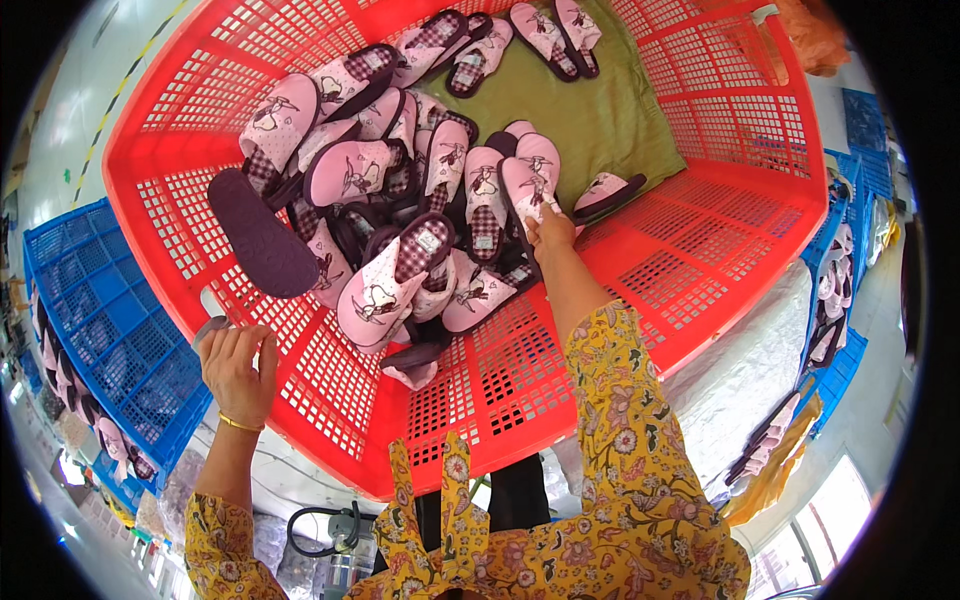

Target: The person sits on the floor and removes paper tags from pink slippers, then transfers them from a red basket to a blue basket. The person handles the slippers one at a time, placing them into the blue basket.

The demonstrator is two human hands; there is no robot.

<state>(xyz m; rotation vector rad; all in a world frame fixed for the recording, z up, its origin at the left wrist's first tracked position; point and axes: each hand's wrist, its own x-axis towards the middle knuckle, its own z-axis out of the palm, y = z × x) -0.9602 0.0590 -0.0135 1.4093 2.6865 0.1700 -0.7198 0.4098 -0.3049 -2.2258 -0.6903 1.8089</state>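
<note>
My right hand (pixel 551 233) reaches into a big red plastic basket (pixel 640 300) and grips the end of a pink slipper (pixel 527 183) with a printed cartoon figure, lifted over the pile. Around it lie several matching pink slippers (pixel 383 290) with checked purple insoles, heaped at odd angles. One slipper (pixel 262 235) is turned over, showing its dark purple sole. My left hand (pixel 237 368) is at the basket's left rim, its fingers curled beside a small greyish piece (pixel 211 326). I cannot make out what that piece is.
Olive-green sheeting (pixel 590 120) lines the basket's floor. Blue crates (pixel 115 325) stand to the left, with slippers beside them. More blue crates (pixel 835 370) and slippers (pixel 768 437) are on the right. An orange plastic bag (pixel 812 40) hangs at the far right corner.
</note>
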